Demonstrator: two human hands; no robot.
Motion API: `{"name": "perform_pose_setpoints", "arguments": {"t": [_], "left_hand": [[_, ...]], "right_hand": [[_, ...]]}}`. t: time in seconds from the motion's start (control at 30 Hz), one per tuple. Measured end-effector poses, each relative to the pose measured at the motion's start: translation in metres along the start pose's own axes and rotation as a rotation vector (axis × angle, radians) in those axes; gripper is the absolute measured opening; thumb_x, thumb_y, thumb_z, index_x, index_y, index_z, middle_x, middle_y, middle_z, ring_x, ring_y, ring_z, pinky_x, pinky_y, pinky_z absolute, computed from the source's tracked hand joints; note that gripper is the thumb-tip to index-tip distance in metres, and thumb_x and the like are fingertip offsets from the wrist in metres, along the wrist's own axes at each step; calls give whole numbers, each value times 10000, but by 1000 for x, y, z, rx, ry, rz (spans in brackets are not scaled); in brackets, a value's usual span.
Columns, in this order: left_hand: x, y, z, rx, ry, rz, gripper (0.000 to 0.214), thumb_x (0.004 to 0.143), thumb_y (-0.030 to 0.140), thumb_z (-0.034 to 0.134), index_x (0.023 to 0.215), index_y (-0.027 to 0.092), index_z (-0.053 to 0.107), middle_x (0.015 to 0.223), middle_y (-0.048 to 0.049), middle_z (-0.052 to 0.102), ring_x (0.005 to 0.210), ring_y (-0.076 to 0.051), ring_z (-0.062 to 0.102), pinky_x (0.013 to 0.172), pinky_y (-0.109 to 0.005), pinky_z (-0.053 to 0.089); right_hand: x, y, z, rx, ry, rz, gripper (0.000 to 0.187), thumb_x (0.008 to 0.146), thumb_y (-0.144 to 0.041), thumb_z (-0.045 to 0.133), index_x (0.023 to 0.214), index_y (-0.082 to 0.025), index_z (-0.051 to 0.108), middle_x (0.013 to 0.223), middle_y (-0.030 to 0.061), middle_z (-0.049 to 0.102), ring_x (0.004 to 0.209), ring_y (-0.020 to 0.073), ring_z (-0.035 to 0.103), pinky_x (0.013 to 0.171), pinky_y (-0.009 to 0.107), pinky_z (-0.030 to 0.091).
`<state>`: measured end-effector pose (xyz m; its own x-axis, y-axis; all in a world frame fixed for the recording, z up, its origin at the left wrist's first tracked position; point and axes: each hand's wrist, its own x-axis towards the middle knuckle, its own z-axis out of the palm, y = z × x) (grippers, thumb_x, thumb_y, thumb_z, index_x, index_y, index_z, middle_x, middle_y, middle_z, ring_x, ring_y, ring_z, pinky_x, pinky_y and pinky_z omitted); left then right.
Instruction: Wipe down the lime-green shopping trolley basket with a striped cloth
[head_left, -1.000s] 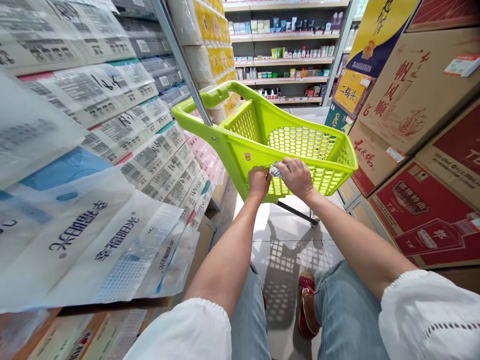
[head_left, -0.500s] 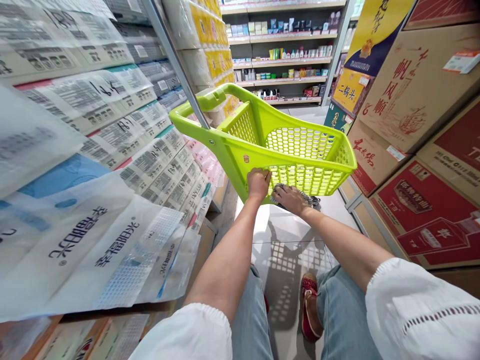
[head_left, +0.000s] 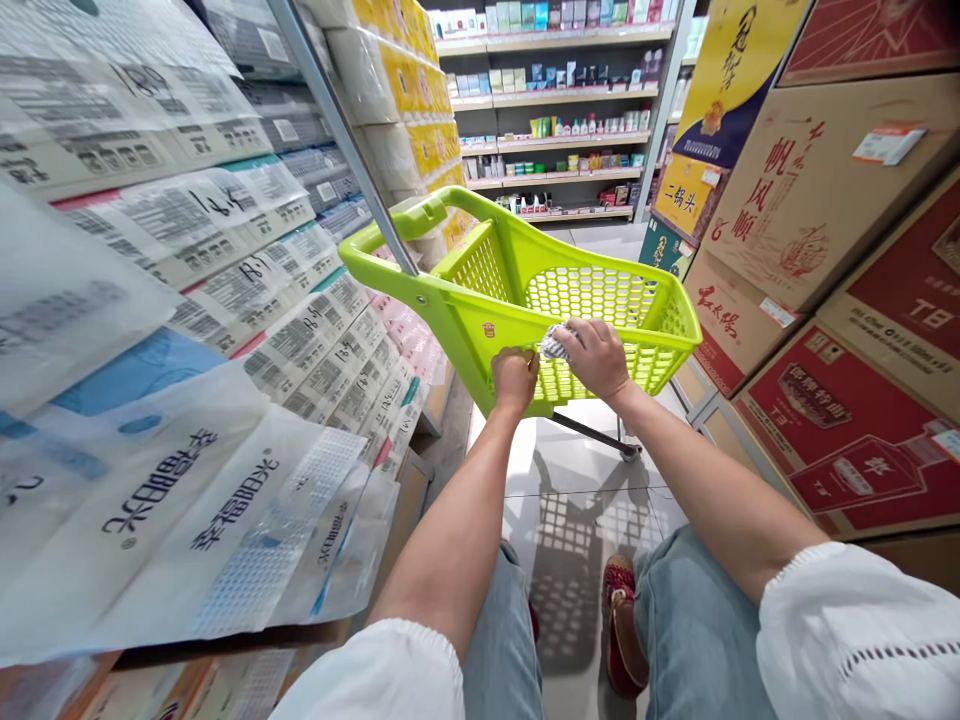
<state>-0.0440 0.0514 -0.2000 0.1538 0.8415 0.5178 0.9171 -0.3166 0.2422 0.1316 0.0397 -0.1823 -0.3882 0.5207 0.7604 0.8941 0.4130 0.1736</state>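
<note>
A lime-green plastic shopping cart point(head_left: 615, 305) stands on the tiled aisle floor in front of me, tilted toward me, its basket showing nothing inside. My left hand point(head_left: 514, 378) is closed on the cart's near lower wall. My right hand point(head_left: 596, 355) is closed on a small grey-and-white patterned cloth point(head_left: 553, 345) and presses it against the cart's near upper wall, just right of my left hand.
Stacked plastic-wrapped paper packs point(head_left: 225, 300) line the shelving on the left behind a slanted metal post point(head_left: 341, 140). Cardboard liquor boxes point(head_left: 832, 300) are piled on the right. A shelf of small bottles point(head_left: 570, 130) closes the aisle's far end. My legs and red shoes point(head_left: 622, 620) stand below.
My right hand with the cloth dropped to the cart's lower edge half a second ago and has come back up to the upper wall. My left hand has stayed put.
</note>
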Motion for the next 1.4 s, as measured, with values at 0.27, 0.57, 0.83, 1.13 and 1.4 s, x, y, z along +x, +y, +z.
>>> {"name": "perform_pose_setpoints", "arguments": {"t": [0.27,0.57,0.83,1.13,1.4], "left_hand": [[1,-2,5,16,16,9,357,908,345,419,783,174,706,781,-92,671,788,-208,554,732,-310,359],[-3,-3,9,87,53,17,359,923,376,400,884,179,698,792,-99,658,814,-233,553,750,-340,358],[-10,32,13,83,7,187,384,949,325,354,831,163,681,850,-124,655,906,-239,562,816,-360,373],[6,41,38,-52,-117,76,282,857,140,414,823,144,694,881,-116,693,844,-221,600,807,-333,421],[6,34,33,-83,-93,115,334,927,279,382,893,166,694,856,-104,671,850,-209,571,819,-315,414]], "right_hand": [[-53,-14,31,8,-304,-136,306,956,-238,363,1180,-270,570,1246,76,556,1011,221,469,808,362,332],[-61,-6,28,14,-361,-201,294,954,-213,354,1137,-252,581,1193,72,577,991,213,475,788,343,340],[-12,18,-11,-31,2,22,284,938,-261,421,1173,-266,579,1216,62,567,1007,218,439,837,354,319],[-28,24,19,-11,-56,-27,273,939,-252,419,1147,-288,591,1214,55,571,1010,207,447,834,351,306],[-84,16,35,54,-437,-168,313,956,-217,353,1139,-267,601,1242,67,570,1038,211,504,814,344,336]]}}
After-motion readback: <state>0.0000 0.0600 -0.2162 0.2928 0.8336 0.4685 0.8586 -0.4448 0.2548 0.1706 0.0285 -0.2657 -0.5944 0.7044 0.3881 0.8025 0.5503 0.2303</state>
